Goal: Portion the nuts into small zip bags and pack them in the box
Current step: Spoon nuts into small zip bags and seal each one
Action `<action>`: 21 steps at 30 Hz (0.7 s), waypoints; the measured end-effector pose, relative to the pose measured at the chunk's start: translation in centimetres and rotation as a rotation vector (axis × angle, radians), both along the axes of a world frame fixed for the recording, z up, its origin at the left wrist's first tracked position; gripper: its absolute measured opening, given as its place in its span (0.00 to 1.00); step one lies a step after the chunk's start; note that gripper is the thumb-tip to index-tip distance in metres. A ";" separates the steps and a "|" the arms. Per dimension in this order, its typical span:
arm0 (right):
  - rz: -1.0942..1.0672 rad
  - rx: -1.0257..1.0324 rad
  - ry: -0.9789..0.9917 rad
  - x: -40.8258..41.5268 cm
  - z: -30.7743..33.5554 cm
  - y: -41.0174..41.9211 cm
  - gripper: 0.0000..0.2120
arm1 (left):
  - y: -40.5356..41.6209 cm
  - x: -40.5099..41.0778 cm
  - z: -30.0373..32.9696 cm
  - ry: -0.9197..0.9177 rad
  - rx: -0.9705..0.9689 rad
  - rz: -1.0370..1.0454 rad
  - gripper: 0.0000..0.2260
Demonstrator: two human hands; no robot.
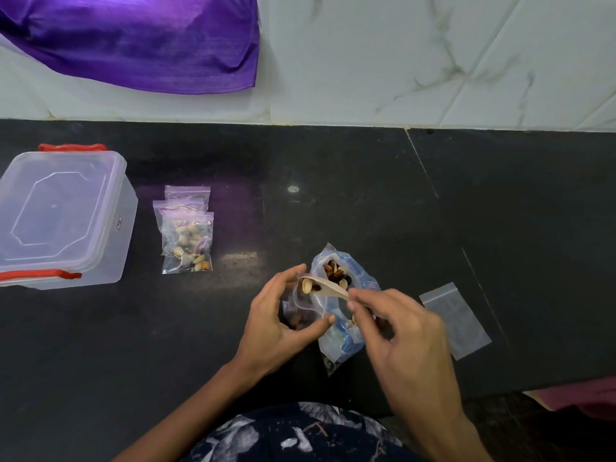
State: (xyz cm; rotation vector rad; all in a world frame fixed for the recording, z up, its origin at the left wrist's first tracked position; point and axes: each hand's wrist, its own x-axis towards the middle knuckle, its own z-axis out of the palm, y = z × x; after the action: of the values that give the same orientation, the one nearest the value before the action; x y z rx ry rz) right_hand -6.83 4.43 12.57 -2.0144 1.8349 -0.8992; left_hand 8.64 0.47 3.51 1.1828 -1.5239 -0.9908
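A: So, what's going on w/ the scoop?

B: Right hand (405, 331) pinches the spoon (325, 290) handle, bowl w/ nuts at the mouth of the small zip bag (301, 308). Left hand (283, 311) has its fingers curled round that bag, holding it open. Best to tip slowly & keep the mouth wide.

A: Anything in the way?

B: The big nut bag (340, 308) sits touching, just behind; easy to knock. Filled bags (186, 235) lie near the lidded box (63, 215), lid on. Empty bag (455, 320) waits on the right of the counter (366, 201).
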 end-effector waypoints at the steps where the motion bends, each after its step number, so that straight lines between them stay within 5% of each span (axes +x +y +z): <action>1: 0.023 -0.031 0.008 0.2 -0.1 0.0 0.09 | 0.0 0.0 0.0 0.002 -0.007 0.007 0.31; 7: 0.144 -0.123 -0.058 0.8 -0.5 0.4 0.11 | -0.1 0.1 -0.1 0.052 0.018 0.012 0.29; 11: 0.005 -0.107 -0.195 -0.7 1.0 0.5 0.10 | 0.0 0.1 -0.7 0.041 0.042 0.002 0.28; 17: -0.117 0.172 0.045 -3.0 -2.4 -1.2 0.09 | -0.2 0.0 -2.4 0.031 0.166 -0.120 0.34; 21: 0.034 0.100 0.226 -2.0 -5.9 -2.1 0.14 | -0.6 -0.3 -2.3 0.079 0.252 -0.215 0.33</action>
State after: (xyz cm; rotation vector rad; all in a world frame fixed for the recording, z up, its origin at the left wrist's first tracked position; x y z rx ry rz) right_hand -8.84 2.35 6.63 -2.1515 1.9101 -0.5783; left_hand 8.31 -0.17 1.24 1.1520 -1.5180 -1.3901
